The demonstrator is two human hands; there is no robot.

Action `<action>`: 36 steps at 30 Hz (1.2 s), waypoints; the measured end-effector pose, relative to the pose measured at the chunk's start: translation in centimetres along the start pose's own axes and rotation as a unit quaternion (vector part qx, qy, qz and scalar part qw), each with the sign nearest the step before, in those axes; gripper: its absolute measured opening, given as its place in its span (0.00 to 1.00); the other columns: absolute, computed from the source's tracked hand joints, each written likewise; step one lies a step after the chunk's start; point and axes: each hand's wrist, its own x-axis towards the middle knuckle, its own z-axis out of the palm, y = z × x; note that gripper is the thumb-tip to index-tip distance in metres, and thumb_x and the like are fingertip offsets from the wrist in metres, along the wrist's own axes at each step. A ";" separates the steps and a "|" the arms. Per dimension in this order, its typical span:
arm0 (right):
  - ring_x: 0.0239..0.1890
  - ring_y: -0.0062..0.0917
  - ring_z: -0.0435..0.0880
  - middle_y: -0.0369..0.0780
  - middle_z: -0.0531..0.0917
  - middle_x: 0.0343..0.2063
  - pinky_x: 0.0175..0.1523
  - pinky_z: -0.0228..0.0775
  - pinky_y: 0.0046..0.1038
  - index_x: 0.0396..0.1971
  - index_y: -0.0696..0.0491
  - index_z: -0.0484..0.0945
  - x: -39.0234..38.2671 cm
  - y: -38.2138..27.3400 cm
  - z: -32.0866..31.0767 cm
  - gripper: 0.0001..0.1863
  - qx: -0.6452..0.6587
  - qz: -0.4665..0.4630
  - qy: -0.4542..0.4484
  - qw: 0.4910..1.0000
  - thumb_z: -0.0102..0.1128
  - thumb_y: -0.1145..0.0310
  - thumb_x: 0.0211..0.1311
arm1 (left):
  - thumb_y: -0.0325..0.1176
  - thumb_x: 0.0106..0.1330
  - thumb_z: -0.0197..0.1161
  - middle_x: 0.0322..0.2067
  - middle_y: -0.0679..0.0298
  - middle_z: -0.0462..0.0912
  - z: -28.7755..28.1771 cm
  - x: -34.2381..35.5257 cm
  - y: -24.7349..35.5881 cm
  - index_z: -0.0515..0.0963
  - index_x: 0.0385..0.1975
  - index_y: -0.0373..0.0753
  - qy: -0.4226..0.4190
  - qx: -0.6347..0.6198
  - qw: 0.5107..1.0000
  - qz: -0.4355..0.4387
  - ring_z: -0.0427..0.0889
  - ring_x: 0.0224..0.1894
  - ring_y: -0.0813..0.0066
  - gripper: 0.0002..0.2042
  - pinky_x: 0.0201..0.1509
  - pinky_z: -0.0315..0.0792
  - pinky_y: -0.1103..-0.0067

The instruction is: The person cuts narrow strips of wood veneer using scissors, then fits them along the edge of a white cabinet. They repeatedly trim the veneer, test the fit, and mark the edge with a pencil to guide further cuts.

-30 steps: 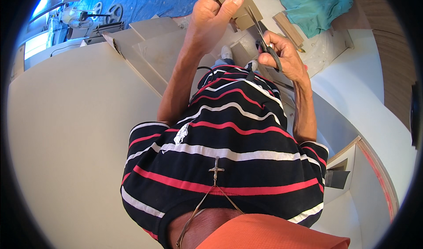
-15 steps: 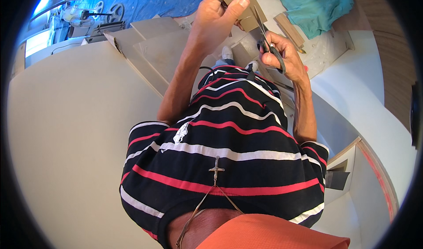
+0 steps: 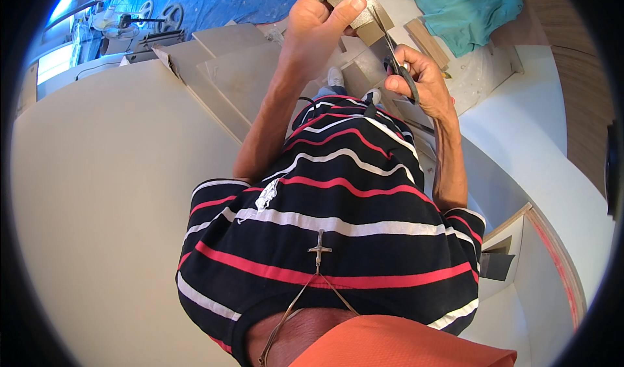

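Observed: brown strip pinched in left hand, raised ahead of striped shirt; black-handled scissors gripped in right hand, overlapping strip's free end. Could cut askew through flexing there; could nick left thumb if driven too far.

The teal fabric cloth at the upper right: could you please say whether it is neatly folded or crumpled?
Crumpled: the teal fabric cloth shows irregular creases and uneven edges.

Scissors in right fingers
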 end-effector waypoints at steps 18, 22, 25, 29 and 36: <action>0.30 0.12 0.70 0.29 0.72 0.28 0.36 0.58 0.17 0.30 0.52 0.73 0.1 -0.4 -1.4 0.30 -0.032 0.099 -0.063 0.993 0.78 0.42 0.47 | 0.31 0.76 0.55 0.35 0.70 0.82 -1.0 -0.4 0.0 0.79 0.53 0.32 -0.025 0.091 0.996 -0.008 0.76 0.33 0.84 0.12 0.36 0.71 0.84; 0.28 0.12 0.67 0.28 0.71 0.27 0.34 0.54 0.18 0.29 0.51 0.73 0.1 -0.4 -1.2 0.29 -0.033 0.084 -0.046 0.995 0.77 0.42 0.48 | 0.31 0.76 0.55 0.35 0.71 0.82 -0.7 -0.4 0.2 0.78 0.56 0.33 -0.021 0.088 0.996 -0.006 0.76 0.33 0.85 0.14 0.36 0.71 0.85; 0.26 0.11 0.63 0.26 0.69 0.25 0.32 0.51 0.18 0.28 0.50 0.74 0.0 -0.4 -1.1 0.28 -0.048 0.076 -0.028 0.996 0.77 0.42 0.49 | 0.31 0.76 0.55 0.35 0.71 0.82 -0.9 0.0 0.0 0.78 0.56 0.33 -0.035 0.086 0.996 0.006 0.75 0.33 0.85 0.14 0.36 0.71 0.85; 0.25 0.09 0.61 0.25 0.66 0.24 0.30 0.48 0.18 0.28 0.50 0.74 -0.1 -0.3 -1.4 0.26 -0.048 0.066 -0.020 0.996 0.79 0.45 0.50 | 0.31 0.76 0.55 0.36 0.71 0.82 -1.0 0.2 -0.4 0.78 0.56 0.32 -0.050 0.089 0.995 0.012 0.75 0.33 0.85 0.14 0.36 0.71 0.85; 0.24 0.09 0.61 0.24 0.67 0.23 0.29 0.48 0.17 0.27 0.49 0.73 -0.1 -0.2 -1.6 0.22 -0.035 0.060 -0.011 0.998 0.81 0.53 0.50 | 0.31 0.77 0.55 0.37 0.70 0.82 -0.3 0.3 -0.2 0.78 0.57 0.32 -0.043 0.086 0.995 0.022 0.76 0.33 0.85 0.15 0.36 0.72 0.84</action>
